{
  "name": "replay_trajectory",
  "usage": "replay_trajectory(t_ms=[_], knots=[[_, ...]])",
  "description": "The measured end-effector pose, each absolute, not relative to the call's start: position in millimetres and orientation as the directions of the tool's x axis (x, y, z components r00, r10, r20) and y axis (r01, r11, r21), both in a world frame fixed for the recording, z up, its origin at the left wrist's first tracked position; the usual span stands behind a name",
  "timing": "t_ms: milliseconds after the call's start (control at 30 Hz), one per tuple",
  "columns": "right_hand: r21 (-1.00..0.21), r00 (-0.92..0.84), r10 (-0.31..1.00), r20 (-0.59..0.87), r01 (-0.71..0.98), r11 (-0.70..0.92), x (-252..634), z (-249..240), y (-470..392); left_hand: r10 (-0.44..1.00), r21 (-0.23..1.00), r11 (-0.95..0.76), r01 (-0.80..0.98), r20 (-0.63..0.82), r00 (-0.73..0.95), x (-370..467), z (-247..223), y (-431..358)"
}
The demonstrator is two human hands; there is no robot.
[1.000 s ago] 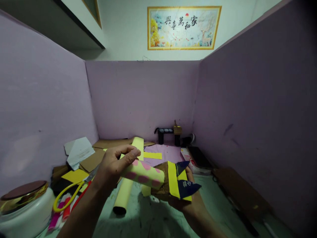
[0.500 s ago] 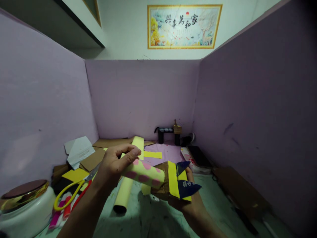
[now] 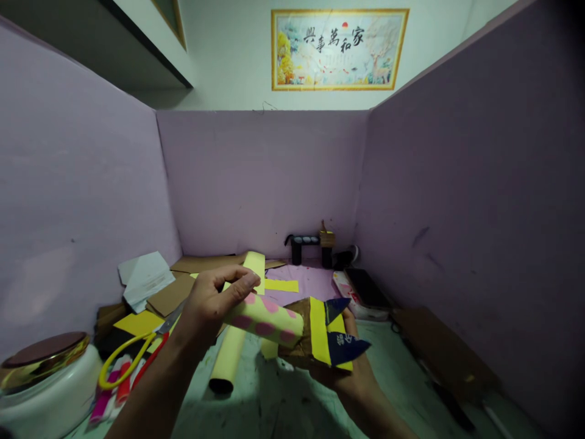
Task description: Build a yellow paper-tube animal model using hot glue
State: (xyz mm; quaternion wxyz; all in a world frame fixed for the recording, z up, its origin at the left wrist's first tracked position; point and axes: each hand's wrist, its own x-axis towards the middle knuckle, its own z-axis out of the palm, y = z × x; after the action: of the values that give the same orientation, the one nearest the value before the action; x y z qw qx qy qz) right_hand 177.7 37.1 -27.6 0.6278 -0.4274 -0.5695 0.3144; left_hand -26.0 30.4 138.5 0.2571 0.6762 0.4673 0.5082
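At your lower left, yellow-handled scissors (image 3: 119, 361) lie beside a white jar (image 3: 48, 384); a framed picture (image 3: 339, 50) hangs top centre, dark pots (image 3: 302, 249) mid-frame on your bench (image 3: 274, 408).

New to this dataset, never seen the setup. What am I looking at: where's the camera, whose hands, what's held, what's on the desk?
There is no machine: a person works with bare hands, filmed by one camera on their head, looking forward and down. The left hand pinches a yellow paper tube with pink dots. The right hand, mostly hidden, holds from beneath a brown cardboard piece with a yellow strip and dark blue scraps. On the desk lie a plain yellow roll, yellow-handled scissors, a white jar with a gold-rimmed lid, cardboard and paper scraps. Purple partitions enclose the desk.
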Motion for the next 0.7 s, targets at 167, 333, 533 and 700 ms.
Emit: replay_trajectory(t_ms=[167,333,533,700], knots=[[-0.906,0.151,0.898,0.413,-0.036,0.423,174,-13,31,0.879,0.805,-0.46,0.375,0.473,0.063,-27,137,32],[-0.906,0.127,0.909,0.397,-0.104,0.41,174,-3,24,0.869,0.798,-0.483,0.361,0.488,0.085,-28,136,34],[-0.886,0.121,0.895,0.43,-0.133,0.444,178,-1,22,0.853,0.82,-0.52,0.239,0.51,0.11,-29,130,38],[-0.881,0.139,0.877,0.46,-0.048,0.47,183,5,21,0.839,0.815,-0.543,0.2,0.527,0.135,-31,124,42]])
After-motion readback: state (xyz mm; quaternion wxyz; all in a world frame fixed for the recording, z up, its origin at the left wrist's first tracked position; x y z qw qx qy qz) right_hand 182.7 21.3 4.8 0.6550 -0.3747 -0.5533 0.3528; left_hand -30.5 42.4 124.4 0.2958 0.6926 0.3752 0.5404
